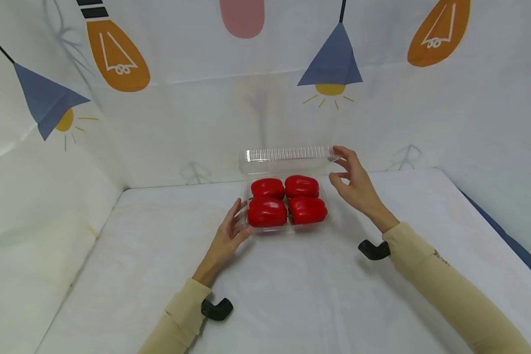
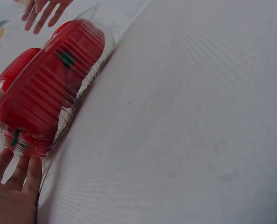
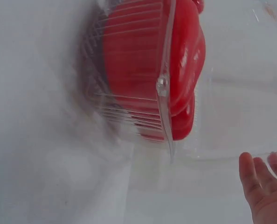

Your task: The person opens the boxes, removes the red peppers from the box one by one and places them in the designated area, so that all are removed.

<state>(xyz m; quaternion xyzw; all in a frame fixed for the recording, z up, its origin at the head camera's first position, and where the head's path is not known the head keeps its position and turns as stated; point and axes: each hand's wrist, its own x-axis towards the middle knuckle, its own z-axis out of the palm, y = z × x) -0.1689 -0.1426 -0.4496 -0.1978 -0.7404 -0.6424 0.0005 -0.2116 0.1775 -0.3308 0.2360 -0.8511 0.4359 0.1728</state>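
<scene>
Red bell peppers [image 1: 267, 212], several of them, sit in two rows in a clear plastic clamshell container [image 1: 265, 229]. Its hinged lid [image 1: 287, 164] stands raised at the back. My left hand [image 1: 225, 238] holds the container's left side, thumb at the front corner and fingers along the side wall; the left wrist view shows the fingertips [image 2: 32, 170] against the plastic. My right hand [image 1: 356, 184] is at the lid's right end, its upper fingers touching the edge and its thumb apart from it. Green stems [image 2: 66, 59] show through the ribbed wall.
The container stands on a white-covered table [image 1: 292, 295], near its back edge. Behind it hangs a white cloth wall [image 1: 194, 118] printed with lamps and bulbs. Each sleeve cuff carries a black wrist device [image 1: 217, 309].
</scene>
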